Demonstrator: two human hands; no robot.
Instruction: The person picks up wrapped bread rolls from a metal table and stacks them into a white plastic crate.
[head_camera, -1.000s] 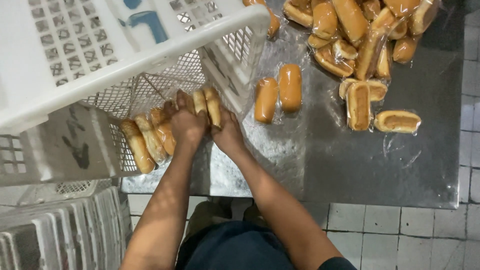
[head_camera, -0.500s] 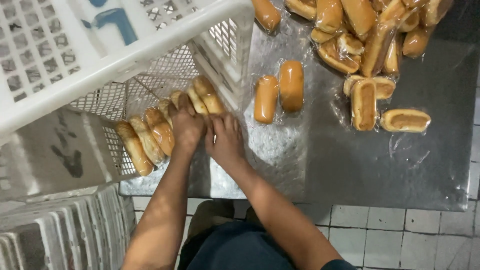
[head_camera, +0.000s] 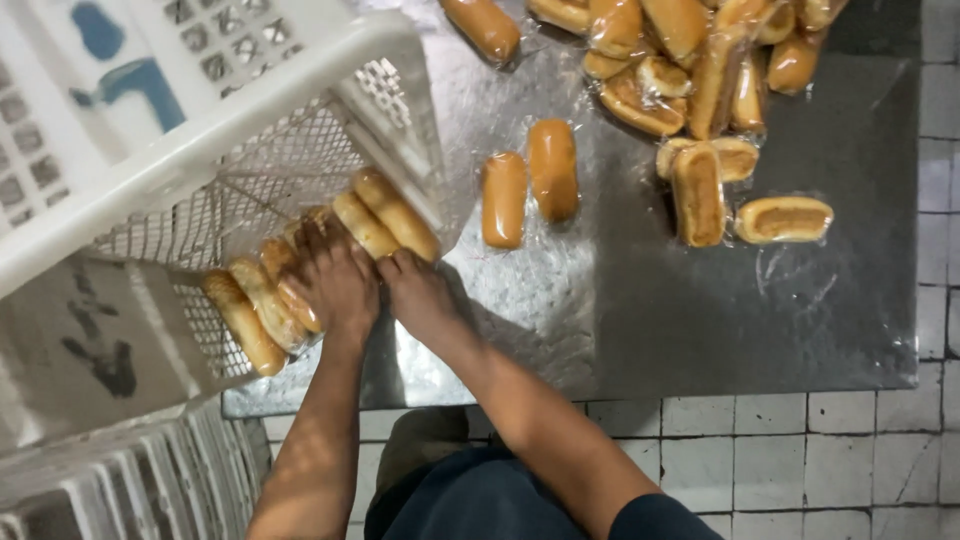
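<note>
A white plastic crate (head_camera: 250, 110) lies tipped on its side on a steel table (head_camera: 700, 320). Along its lower mesh wall runs a row of wrapped, oblong golden buns (head_camera: 300, 280). My left hand (head_camera: 335, 280) rests flat on the middle of that row, fingers pressed against the buns. My right hand (head_camera: 420, 295) sits just beside it at the crate's mouth, fingertips touching the two end buns (head_camera: 385, 215). Neither hand is closed around a bun.
Two wrapped buns (head_camera: 530, 185) lie side by side on the table right of the crate. A heap of several more buns (head_camera: 690, 70) fills the far right. Another white crate (head_camera: 110, 480) stands lower left. White tiled floor lies below the table edge.
Both hands have pushed the row of buns deeper into the crate, and the two end buns have shifted up and right.
</note>
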